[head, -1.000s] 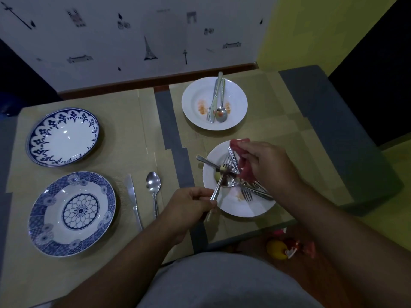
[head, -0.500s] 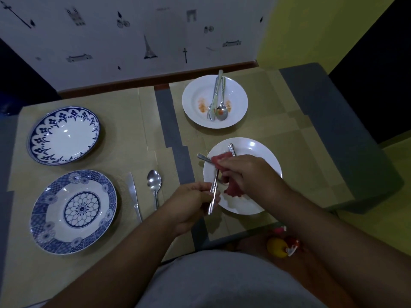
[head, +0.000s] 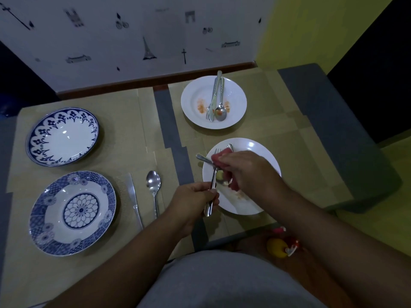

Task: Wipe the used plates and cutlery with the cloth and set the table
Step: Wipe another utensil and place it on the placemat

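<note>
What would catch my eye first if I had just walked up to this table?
At centre, the left hand grips a fork while the right hand pinches a red cloth around it, over a smeared white plate. Behind it, a second white plate with orange smears holds cutlery. On the left lie two blue-patterned plates.

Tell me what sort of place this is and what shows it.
Most likely a dining area in a home. Woven placemats are laid out, a blue-patterned plate has a knife and spoon beside it, a used white plate holds cutlery, and the wallpaper behind shows printed landmarks.
</note>
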Available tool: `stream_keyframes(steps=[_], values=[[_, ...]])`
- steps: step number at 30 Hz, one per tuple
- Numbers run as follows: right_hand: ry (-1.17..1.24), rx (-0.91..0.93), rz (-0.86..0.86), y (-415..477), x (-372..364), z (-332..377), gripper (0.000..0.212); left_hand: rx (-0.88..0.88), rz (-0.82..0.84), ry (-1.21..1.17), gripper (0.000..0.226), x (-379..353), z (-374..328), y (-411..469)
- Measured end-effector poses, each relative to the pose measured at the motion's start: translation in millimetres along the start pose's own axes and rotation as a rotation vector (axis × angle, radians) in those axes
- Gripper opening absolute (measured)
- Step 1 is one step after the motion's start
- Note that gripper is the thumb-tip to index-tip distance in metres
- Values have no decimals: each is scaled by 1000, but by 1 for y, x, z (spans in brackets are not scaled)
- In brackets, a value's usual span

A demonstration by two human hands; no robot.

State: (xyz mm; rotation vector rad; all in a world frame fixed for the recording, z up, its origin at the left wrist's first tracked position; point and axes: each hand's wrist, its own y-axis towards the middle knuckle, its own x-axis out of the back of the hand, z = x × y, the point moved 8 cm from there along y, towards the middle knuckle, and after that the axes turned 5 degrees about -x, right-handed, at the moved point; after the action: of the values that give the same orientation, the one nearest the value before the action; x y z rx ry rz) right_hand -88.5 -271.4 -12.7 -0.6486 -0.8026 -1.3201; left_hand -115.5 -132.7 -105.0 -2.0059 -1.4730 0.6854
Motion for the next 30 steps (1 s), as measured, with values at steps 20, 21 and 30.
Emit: stream_keyframes(steps=[20, 21, 30], values=[[-105, 75, 142, -4, -24, 3, 59, -43, 129, 58, 18, -4, -8, -17], [-38, 17, 138, 2, -20, 3, 52, -50, 129, 65, 17, -4, -10, -17], [-16, -119, 138, -6, -20, -12, 18, -68, 120, 114, 17, -4, -2, -20]])
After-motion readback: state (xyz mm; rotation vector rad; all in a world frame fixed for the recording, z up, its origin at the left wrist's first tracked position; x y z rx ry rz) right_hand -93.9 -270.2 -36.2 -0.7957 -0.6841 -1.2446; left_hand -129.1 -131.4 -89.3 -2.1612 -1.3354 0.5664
